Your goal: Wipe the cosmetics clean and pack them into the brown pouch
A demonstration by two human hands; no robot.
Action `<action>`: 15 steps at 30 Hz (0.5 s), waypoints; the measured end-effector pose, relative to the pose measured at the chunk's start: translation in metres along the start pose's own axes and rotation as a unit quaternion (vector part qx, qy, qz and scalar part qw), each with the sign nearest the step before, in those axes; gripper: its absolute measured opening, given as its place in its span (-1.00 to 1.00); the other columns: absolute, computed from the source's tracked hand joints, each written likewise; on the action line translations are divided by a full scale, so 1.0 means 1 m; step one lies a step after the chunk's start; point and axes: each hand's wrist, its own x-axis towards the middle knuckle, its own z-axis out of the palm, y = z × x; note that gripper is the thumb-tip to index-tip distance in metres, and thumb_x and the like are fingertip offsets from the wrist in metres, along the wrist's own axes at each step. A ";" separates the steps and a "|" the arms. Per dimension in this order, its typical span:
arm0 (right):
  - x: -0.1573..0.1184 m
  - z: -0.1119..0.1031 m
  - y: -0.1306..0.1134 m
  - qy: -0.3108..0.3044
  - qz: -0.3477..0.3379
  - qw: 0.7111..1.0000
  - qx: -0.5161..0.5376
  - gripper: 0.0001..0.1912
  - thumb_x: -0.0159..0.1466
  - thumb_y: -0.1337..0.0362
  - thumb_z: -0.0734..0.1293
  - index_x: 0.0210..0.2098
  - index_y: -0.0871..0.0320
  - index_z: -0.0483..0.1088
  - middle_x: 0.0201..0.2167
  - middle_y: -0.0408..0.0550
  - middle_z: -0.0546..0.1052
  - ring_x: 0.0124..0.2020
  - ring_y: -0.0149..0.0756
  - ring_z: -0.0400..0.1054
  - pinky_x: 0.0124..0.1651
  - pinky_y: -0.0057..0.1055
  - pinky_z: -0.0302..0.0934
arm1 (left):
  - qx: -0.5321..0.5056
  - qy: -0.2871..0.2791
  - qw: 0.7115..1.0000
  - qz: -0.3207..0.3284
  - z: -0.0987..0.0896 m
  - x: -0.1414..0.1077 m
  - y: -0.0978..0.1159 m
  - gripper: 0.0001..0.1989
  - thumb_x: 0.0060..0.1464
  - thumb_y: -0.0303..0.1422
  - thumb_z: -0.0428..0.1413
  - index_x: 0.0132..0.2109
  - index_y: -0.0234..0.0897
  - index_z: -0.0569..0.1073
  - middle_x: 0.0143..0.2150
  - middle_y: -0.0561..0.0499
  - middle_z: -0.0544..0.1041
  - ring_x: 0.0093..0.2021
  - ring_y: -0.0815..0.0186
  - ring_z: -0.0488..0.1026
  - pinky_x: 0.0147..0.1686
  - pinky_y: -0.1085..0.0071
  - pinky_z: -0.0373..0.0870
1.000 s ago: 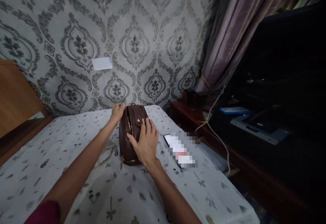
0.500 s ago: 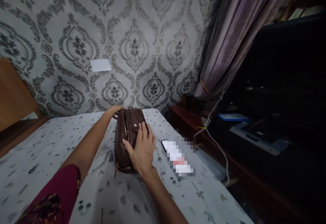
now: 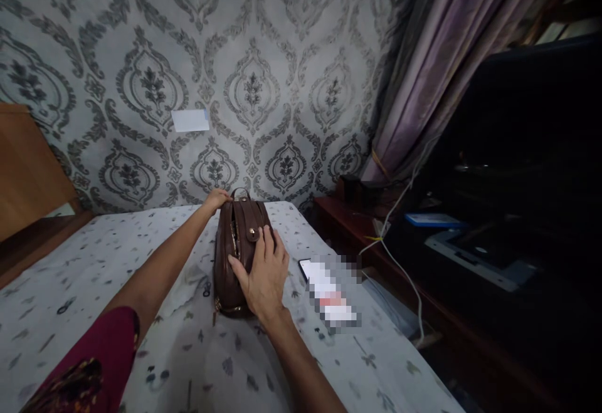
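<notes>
A brown leather bag (image 3: 226,281) with gold zippers and a snap-strap lies on the patterned bed sheet. Its zipper on the left side gapes partly, and a small handle loop stands up at the far end. My right hand (image 3: 266,275) rests on the bag's near right part, thumb and fingers spread. My left hand (image 3: 217,200) is at the far left corner of the bag, fingers drawn together on its edge; the fingertips are partly hidden. A phone (image 3: 305,265) with a lit, blurred-out screen lies on the sheet right of the bag.
A patterned wall with a white card (image 3: 190,120) stands behind the bed. On the right are a dark red wooden table (image 3: 329,209), white cables (image 3: 414,275), a blue-edged object (image 3: 433,219) and a purple curtain (image 3: 423,74). A wooden headboard (image 3: 31,168) rises at left.
My left hand has moved slightly up and right at the bag's far end. The handle loop now stands up there. My right hand keeps its place on the bag. The view has shifted slightly.
</notes>
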 end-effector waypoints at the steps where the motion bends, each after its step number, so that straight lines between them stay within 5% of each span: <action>1: 0.000 0.000 0.000 0.003 -0.001 1.000 0.001 -0.23 0.33 -0.12 0.26 0.28 0.39 0.25 0.31 0.34 0.29 0.31 0.23 0.09 0.20 0.16 0.13 | 0.000 0.003 1.000 -0.004 0.000 -0.001 0.000 -0.63 0.26 -0.22 0.14 0.13 -0.30 0.41 0.11 -0.13 0.47 0.02 0.16 0.49 -0.02 0.10 0.51; 9: -0.001 0.004 0.002 0.021 -0.009 1.000 0.010 -0.26 0.36 -0.12 0.21 0.28 0.35 0.26 0.30 0.34 0.31 0.29 0.22 0.10 0.18 0.16 0.13 | -0.028 0.030 0.999 -0.011 0.002 -0.009 0.005 -0.64 0.26 -0.22 0.14 0.12 -0.30 0.41 0.09 -0.12 0.48 0.00 0.18 0.49 -0.04 0.12 0.52; 15: -0.001 0.002 0.001 0.013 -0.006 1.000 0.006 -0.24 0.35 -0.12 0.23 0.27 0.40 0.26 0.31 0.34 0.30 0.30 0.23 0.11 0.20 0.16 0.13 | -0.016 -0.003 1.000 -0.014 -0.001 -0.009 0.011 -0.63 0.26 -0.22 0.13 0.13 -0.30 0.41 0.10 -0.13 0.47 0.00 0.18 0.49 -0.04 0.12 0.52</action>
